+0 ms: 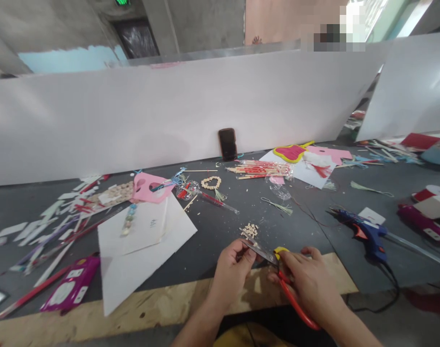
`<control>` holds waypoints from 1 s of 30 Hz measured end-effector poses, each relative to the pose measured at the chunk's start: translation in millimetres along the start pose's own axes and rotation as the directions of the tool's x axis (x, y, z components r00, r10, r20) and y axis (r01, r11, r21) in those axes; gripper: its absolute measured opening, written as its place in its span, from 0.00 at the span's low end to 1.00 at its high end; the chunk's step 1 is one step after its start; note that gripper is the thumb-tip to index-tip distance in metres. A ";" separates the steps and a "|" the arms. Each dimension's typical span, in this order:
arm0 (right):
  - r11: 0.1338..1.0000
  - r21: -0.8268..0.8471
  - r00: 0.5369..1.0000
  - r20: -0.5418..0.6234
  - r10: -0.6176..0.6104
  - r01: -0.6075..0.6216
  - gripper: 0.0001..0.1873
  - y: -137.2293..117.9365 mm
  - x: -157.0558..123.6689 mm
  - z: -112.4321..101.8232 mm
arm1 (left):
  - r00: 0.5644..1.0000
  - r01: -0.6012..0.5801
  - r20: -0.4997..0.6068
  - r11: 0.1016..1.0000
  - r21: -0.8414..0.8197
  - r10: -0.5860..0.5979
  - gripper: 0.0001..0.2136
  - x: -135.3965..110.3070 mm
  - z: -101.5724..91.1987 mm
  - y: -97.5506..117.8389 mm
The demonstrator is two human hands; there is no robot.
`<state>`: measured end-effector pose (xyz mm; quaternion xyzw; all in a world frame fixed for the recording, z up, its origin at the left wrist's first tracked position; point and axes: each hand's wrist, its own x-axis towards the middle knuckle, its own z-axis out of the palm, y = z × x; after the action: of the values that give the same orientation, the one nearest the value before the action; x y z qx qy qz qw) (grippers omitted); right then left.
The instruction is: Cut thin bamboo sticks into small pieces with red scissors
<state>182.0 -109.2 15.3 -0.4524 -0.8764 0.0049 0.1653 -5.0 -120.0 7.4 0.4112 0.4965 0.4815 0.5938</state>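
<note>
At the front edge of the table, my right hand (308,277) grips a pair of scissors (266,254) with red and yellow handles. Their blades point left, towards my left hand (232,265). Its thumb and fingers are pinched together at the blades; what lies between them is too small to make out. Just beyond the blade tips is a small heap of pale, short cut pieces (250,230). A string of pale beads (211,183) with a tassel lies farther back.
A blue glue gun (364,233) with a cord rests at right. White sheets (140,270) and a purple pack (73,284) occupy the left. A phone (227,143) leans on the white partition (169,120), near bundled red-and-tan sticks (261,168). Another tassel (277,206) lies mid-table.
</note>
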 end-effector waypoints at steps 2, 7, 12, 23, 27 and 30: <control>1.000 0.008 1.000 -0.003 -0.005 0.005 0.11 -1.7 -0.2 -0.3 | 1.000 -0.006 -0.008 1.000 -0.018 0.006 0.14 -0.5 -0.1 1.8; 1.000 0.014 1.000 0.020 0.003 -0.003 0.09 -2.8 -1.6 0.7 | 1.000 -0.016 -0.018 1.000 -0.004 0.016 0.12 -2.8 0.2 3.6; 0.998 0.061 0.997 0.078 0.030 -0.035 0.07 -1.8 -1.8 -0.5 | 0.999 -0.025 -0.024 0.999 0.043 0.026 0.10 -3.3 -1.3 2.8; 0.998 0.017 0.998 -0.012 0.060 -0.060 0.11 -2.4 -1.2 0.9 | 0.998 -0.069 -0.006 0.995 0.068 0.069 0.06 -2.4 4.2 5.1; 1.000 -0.014 1.000 -0.023 0.018 -0.018 0.09 -1.8 -1.7 2.3 | 0.997 -0.080 -0.007 0.991 0.107 0.082 0.08 -2.3 3.5 6.4; 1.000 -0.008 1.000 -0.004 -0.006 0.006 0.11 -0.1 -2.1 2.5 | 0.997 -0.079 -0.007 0.989 0.129 0.081 0.09 -2.3 1.0 8.4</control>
<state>182.3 -110.6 12.4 -0.4503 -0.8774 0.0000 0.1653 -5.5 -120.6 16.2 0.4651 0.5133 0.4745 0.5433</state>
